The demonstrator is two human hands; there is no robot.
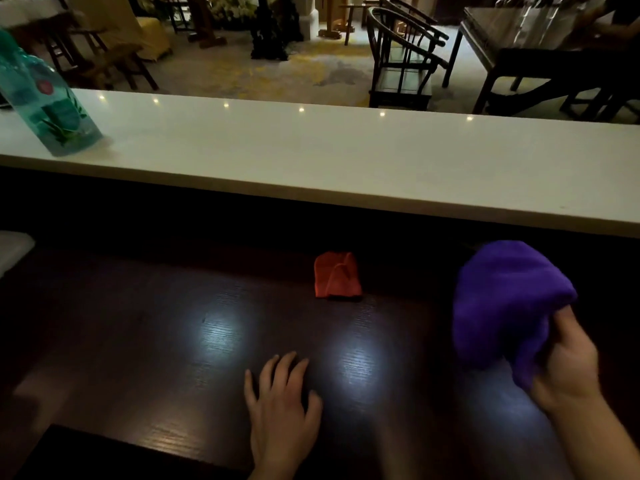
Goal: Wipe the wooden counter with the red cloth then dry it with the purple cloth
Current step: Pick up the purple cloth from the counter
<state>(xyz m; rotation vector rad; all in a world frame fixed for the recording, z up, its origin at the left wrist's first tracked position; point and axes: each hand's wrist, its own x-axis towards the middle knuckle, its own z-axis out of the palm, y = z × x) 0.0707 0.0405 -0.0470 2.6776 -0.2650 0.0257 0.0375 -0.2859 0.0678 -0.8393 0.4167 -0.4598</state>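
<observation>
Right hand [568, 365] first: we have it closed around a bunched purple cloth [505, 306], fingers gripping the lower folds from the near side while the bulk of the fabric mushrooms up and away from us. In this dim light we cannot quite tell whether the underside of the bundle is pressed to the wood or riding just above it; it looks close to contact at best. Our left hand [282, 407] holds nothing, lying spread and flat, palm down, on the dark wooden surface [138, 358] near its front edge.

The red cloth [336, 275] sits folded and untouched at the back of the wood, just under the overhang of the pale upper ledge [346, 161], well apart from both hands. A blue-green bottle [45, 98] stands on that ledge at far left and plays no part right now.

With the red cloth parked and the purple one in our grip, we judge that we are in the drying step. Two bright reflections glare on the wood between our hands, but we would not read them as proof of wetness.

The next move, as we see it, calls for lowering the bundle flat onto the grain at the right end and sweeping it leftward in overlapping passes. The left hand will need to lift or slide clear, since it rests squarely in that path, and the red cloth should be skirted or shifted so the back strip also gets dried.
</observation>
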